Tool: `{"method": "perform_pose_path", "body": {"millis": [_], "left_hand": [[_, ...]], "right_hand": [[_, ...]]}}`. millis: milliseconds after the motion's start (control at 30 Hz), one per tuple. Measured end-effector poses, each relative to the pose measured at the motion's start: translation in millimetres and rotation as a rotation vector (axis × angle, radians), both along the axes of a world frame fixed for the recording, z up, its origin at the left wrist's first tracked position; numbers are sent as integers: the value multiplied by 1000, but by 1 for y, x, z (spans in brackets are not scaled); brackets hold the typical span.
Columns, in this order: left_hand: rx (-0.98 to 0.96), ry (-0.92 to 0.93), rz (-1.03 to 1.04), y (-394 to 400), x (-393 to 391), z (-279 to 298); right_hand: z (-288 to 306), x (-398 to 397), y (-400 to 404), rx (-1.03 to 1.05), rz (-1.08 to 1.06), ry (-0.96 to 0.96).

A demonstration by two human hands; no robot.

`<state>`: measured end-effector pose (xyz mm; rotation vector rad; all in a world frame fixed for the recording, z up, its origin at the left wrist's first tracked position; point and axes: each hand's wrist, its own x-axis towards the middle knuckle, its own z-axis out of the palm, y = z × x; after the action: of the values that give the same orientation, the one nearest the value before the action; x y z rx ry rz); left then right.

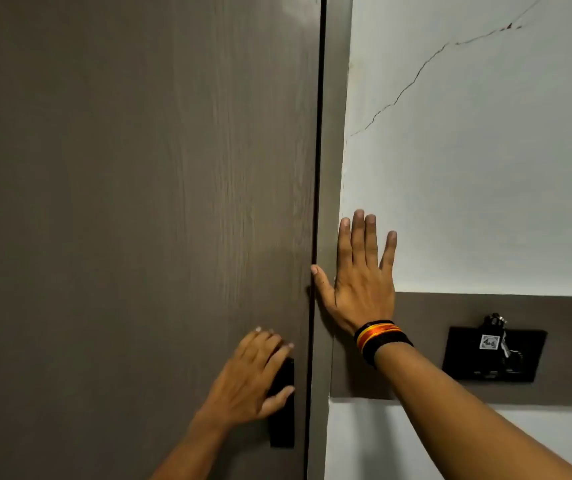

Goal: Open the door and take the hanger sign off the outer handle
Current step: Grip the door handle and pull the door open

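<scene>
A dark grey-brown wood-grain door [139,202] fills the left of the view, standing closed against its frame [329,168]. My left hand [250,375] rests on the black lock plate [282,424] near the door's right edge, fingers curled over its top where the inner handle sits hidden. My right hand [360,278] lies flat with fingers spread on the frame and the white wall, thumb at the door gap. It wears a black, orange and yellow wristband [379,339]. The hanger sign and outer handle are out of sight.
A cracked white wall [485,150] stands to the right. A grey-brown band [450,313] crosses it, carrying a black switch panel [494,355] with a key card and keys hanging in it.
</scene>
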<state>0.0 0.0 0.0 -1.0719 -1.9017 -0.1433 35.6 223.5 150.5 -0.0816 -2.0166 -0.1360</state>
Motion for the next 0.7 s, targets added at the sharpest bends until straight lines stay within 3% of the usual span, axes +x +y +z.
{"method": "perform_pose_path", "body": {"millis": [167,467,700], "left_hand": [[49,-86,160,-12,-2,-76],[66,-492,451,-1,-3,-69],[330,-808,591,24,13,-89]], "right_hand": [[-1,-9,2,32,-17,95],[-1,-9,1,49,-28,145],[-3,-11,1,42,-28,173]]}}
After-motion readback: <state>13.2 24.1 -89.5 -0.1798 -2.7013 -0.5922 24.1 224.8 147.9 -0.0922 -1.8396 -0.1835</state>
